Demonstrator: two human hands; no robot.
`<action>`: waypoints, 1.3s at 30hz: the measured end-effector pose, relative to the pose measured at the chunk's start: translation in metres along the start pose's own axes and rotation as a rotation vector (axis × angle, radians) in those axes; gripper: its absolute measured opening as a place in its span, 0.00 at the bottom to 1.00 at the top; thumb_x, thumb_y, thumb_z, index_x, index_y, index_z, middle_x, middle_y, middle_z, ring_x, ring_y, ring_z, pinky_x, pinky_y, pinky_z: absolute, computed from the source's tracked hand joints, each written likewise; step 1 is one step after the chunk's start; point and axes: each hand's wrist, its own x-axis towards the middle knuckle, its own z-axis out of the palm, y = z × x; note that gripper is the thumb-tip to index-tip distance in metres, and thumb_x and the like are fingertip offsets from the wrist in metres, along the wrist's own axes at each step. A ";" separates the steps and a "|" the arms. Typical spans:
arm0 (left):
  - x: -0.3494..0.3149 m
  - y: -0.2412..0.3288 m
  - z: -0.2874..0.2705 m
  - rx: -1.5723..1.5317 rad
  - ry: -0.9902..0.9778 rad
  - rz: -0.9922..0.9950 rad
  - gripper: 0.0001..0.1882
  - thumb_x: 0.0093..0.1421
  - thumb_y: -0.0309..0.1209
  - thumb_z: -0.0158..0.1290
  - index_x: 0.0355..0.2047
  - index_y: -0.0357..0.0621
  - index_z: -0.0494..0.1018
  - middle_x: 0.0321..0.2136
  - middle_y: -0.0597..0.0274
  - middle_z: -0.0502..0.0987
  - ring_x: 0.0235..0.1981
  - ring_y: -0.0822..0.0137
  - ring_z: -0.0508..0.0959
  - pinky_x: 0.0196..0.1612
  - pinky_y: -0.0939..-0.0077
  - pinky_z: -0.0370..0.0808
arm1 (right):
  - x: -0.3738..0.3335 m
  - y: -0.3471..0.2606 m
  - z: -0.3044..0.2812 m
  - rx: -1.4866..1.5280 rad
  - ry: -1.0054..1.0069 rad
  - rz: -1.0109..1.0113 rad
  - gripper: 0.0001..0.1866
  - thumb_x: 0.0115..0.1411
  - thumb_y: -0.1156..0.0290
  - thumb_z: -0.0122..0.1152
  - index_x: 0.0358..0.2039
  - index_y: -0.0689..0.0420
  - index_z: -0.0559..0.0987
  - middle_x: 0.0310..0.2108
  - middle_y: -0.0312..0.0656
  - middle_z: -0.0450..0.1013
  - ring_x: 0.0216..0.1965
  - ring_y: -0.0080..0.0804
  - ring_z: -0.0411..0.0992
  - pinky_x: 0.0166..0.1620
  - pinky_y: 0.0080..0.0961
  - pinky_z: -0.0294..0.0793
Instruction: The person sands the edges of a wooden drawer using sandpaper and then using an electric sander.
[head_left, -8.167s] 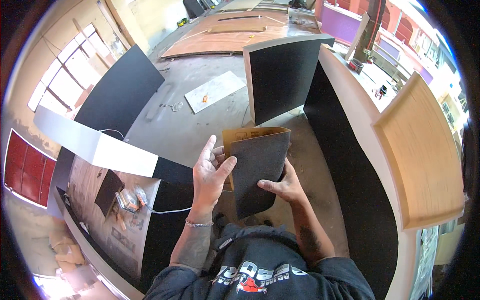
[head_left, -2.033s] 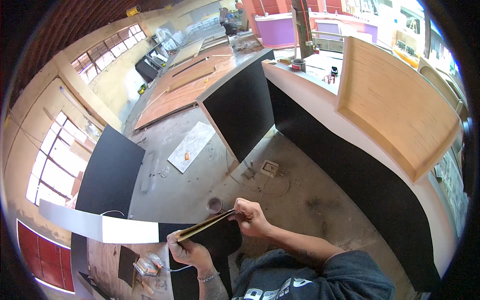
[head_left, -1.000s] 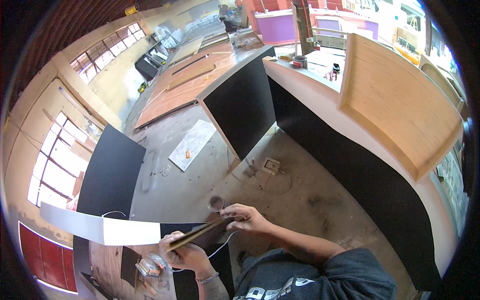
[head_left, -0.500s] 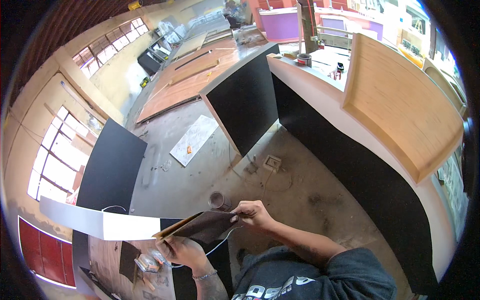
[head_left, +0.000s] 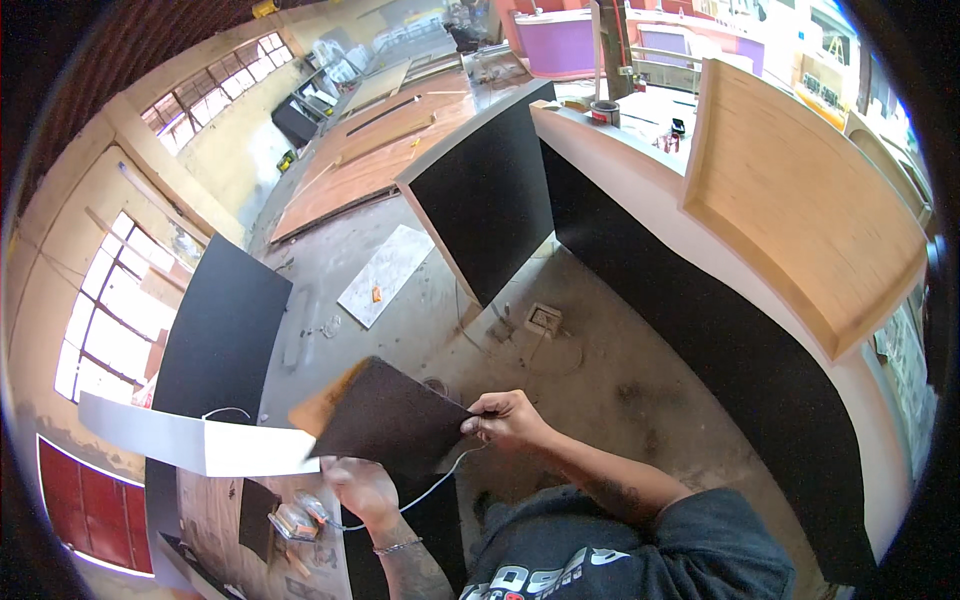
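A dark brown sheet of sandpaper (head_left: 390, 415) with a tan backing is in front of me, tilted so that its dark face shows. My right hand (head_left: 510, 418) pinches its right corner between thumb and fingers. At the lower left edge is my left hand (head_left: 362, 492), closed on the sheet, slightly blurred, its fingertips partly hidden. Behind the sheet, a round can (head_left: 434, 385) on the floor is mostly covered. Left of my left hand, a small corded power tool (head_left: 297, 521) lies on a wooden surface, its pale cable running past my wrist.
A white-edged counter panel (head_left: 262, 448) stands close on the left. Black curved panels (head_left: 690, 300) with a pale top wall in the right side, and a wooden tray-like piece (head_left: 800, 190) rests above. A floor box (head_left: 543, 320) and a marbled board (head_left: 387, 275) lie ahead.
The sandpaper has swung up from nearly edge-on, so its dark face now shows widely and covers most of the can. My left hand has shifted slightly right; my right hand still pinches the corner.
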 end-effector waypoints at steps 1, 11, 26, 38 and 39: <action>0.008 -0.009 0.029 -0.005 0.001 -0.007 0.23 0.61 0.37 0.62 0.52 0.40 0.72 0.45 0.59 0.78 0.46 0.65 0.77 0.50 0.75 0.74 | 0.000 0.001 -0.003 -0.001 0.007 0.004 0.09 0.56 0.71 0.73 0.35 0.61 0.84 0.25 0.37 0.79 0.24 0.21 0.72 0.28 0.25 0.72; 0.029 -0.018 0.109 0.959 0.383 0.017 0.20 0.59 0.26 0.61 0.50 0.32 0.72 0.50 0.55 0.76 0.49 0.62 0.75 0.59 0.66 0.68 | -0.004 -0.011 -0.003 -0.214 -0.041 -0.040 0.13 0.58 0.69 0.71 0.39 0.63 0.83 0.28 0.44 0.81 0.31 0.24 0.77 0.37 0.26 0.77; 0.018 -0.026 0.117 1.025 0.276 -0.141 0.26 0.57 0.31 0.68 0.51 0.31 0.71 0.47 0.58 0.78 0.48 0.67 0.75 0.56 0.70 0.69 | -0.008 -0.017 0.011 -0.041 0.063 -0.127 0.07 0.58 0.78 0.70 0.34 0.63 0.79 0.27 0.30 0.73 0.33 0.14 0.66 0.37 0.19 0.70; 0.007 -0.040 0.128 0.973 0.197 -0.203 0.27 0.57 0.31 0.67 0.52 0.30 0.71 0.49 0.57 0.78 0.50 0.64 0.75 0.58 0.69 0.69 | -0.003 -0.021 -0.009 -0.145 0.050 -0.140 0.10 0.61 0.77 0.66 0.43 0.65 0.81 0.35 0.36 0.80 0.39 0.21 0.76 0.44 0.21 0.75; 0.008 -0.038 0.129 0.985 0.204 -0.206 0.27 0.57 0.31 0.67 0.52 0.30 0.71 0.49 0.57 0.78 0.50 0.64 0.75 0.58 0.69 0.69 | -0.003 -0.024 -0.008 -0.147 0.058 -0.138 0.10 0.61 0.77 0.66 0.43 0.65 0.81 0.35 0.36 0.80 0.39 0.21 0.76 0.44 0.21 0.75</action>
